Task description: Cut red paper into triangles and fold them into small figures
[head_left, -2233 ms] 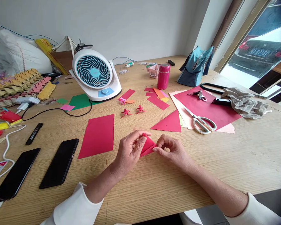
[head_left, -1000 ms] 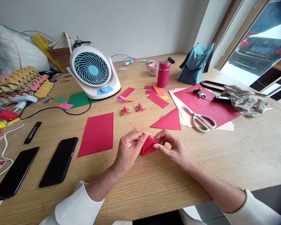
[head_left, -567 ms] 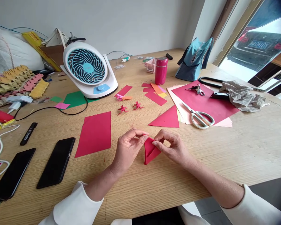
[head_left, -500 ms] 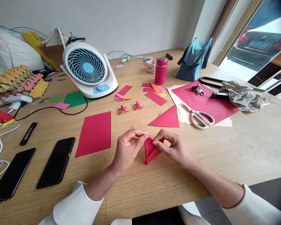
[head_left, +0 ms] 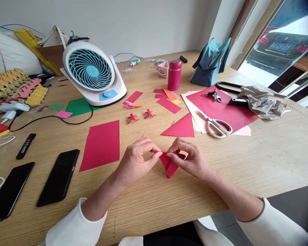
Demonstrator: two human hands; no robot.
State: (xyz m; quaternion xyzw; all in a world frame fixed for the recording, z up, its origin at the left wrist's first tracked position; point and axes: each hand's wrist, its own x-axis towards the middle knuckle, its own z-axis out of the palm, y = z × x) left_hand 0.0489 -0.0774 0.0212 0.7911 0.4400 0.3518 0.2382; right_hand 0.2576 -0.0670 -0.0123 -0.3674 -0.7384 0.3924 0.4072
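left hand [head_left: 140, 160], right hand [head_left: 191, 159] pinch red paper [head_left: 170, 168]; licence plate [head_left: 281, 46] blurry

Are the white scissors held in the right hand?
No, the right hand pinches folded red paper, while the scissors lie on the paper sheets.

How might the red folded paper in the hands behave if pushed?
The folded paper would probably bend or crumple, being thin sheet. Its creased layers likely stiffen it somewhat, though the visible flaps could spring open.
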